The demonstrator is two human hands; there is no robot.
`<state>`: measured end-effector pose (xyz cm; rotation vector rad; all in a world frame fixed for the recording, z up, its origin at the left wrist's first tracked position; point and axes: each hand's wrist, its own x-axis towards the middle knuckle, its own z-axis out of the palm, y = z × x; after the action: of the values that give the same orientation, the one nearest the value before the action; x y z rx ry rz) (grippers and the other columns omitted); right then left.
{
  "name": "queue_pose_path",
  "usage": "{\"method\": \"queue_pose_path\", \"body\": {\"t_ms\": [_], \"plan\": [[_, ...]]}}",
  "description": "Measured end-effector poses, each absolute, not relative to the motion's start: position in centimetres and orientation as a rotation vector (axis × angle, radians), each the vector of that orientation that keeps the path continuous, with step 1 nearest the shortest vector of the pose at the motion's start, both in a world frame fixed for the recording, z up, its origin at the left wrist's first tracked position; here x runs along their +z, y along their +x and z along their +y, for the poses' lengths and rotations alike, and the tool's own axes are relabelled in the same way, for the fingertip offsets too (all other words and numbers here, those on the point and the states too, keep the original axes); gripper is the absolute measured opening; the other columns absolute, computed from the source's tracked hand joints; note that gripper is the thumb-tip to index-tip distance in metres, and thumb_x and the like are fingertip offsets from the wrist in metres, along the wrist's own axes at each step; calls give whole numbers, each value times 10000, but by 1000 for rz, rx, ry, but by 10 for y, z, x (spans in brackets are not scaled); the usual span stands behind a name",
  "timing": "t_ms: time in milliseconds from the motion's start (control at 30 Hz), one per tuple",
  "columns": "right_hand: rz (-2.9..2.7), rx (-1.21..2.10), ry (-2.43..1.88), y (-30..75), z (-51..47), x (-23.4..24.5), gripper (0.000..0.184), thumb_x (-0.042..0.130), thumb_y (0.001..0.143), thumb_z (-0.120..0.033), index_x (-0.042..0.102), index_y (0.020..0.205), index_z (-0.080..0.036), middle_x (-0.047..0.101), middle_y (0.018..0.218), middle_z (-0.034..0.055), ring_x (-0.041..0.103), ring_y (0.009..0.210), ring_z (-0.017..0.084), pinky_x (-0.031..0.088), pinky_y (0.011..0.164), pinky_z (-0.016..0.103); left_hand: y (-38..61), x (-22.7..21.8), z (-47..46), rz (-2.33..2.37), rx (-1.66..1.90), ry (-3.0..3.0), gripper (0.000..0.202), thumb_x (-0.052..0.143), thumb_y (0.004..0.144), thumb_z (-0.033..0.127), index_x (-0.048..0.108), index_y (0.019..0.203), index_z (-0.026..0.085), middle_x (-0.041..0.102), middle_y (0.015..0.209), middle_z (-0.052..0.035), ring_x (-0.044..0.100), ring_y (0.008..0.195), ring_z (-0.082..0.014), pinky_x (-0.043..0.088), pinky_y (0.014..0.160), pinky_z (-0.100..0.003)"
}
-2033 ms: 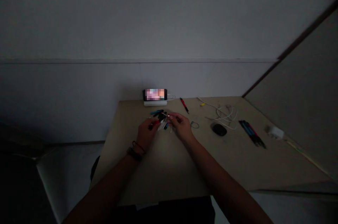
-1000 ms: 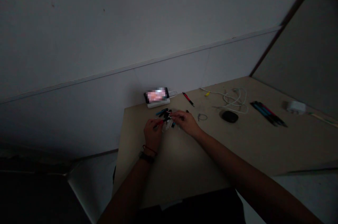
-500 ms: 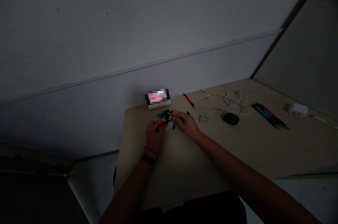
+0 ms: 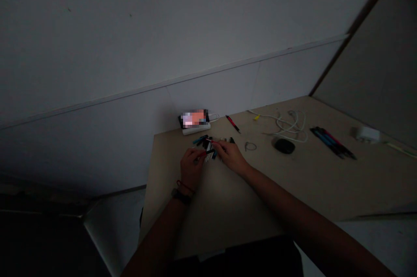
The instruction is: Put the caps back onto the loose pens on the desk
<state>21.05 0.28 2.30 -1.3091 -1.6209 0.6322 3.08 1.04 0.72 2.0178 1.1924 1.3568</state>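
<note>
A pale panelled wall (image 4: 211,90) is rising behind the beige desk (image 4: 247,190), with gloom dulling everything. The left hand (image 4: 192,168) is gripping a slim red pen (image 4: 205,154) over a jumbled pile of pens (image 4: 210,146); the right hand (image 4: 232,156) is touching that pile, its grip hard to make out.

Head view rolled since first frame, wall trim (image 4: 97,103) now slanting, phone (image 4: 193,118) screen colours changed, left hand (image 4: 191,168) more upright, red pen (image 4: 204,154) flatter toward right hand (image 4: 232,156), both hands higher in frame
</note>
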Motion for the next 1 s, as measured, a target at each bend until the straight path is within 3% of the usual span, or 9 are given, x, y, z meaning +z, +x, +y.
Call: {"method": "queue_pose_path", "body": {"t_ms": [167,333,533,833,1000], "plan": [[-1625,651,-1308,211,1,24,478,412,989,-514,540,650,-203,538,568,-12,516,552,151,362,550,265,31,7,11,1198,1352,1991,97,698,859,252,771,913,219,682,879,-39,639,792,-163,519,704,-282],[-1576,674,-1258,211,0,22,325,499,958,-475,620,1037,-184,622,719,5,578,626,164,412,580,263,30,5,13,1207,1384,1965,114,695,858,268,759,932,209,696,884,-43,645,825,-173,522,747,-298],[-1647,671,-1230,210,0,24,312,454,978,-435,553,791,-206,565,642,-9,553,600,160,388,580,267,30,6,12,1175,1362,1979,107,700,858,271,754,930,214,703,888,-43,652,825,-174,528,750,-304],[-1729,568,-1277,212,-2,28,401,386,1003,-459,508,714,-209,541,595,-12,516,565,155,341,572,269,31,7,11,1124,1342,2017,112,687,876,267,760,949,225,698,910,-52,655,834,-185,534,738,-319],[-1694,616,-1289,210,1,23,514,347,995,-552,494,642,-209,507,555,-13,478,538,151,316,556,274,29,7,11,1178,1345,2056,91,700,864,240,763,930,232,695,915,-53,645,891,-208,524,816,-371]]}}
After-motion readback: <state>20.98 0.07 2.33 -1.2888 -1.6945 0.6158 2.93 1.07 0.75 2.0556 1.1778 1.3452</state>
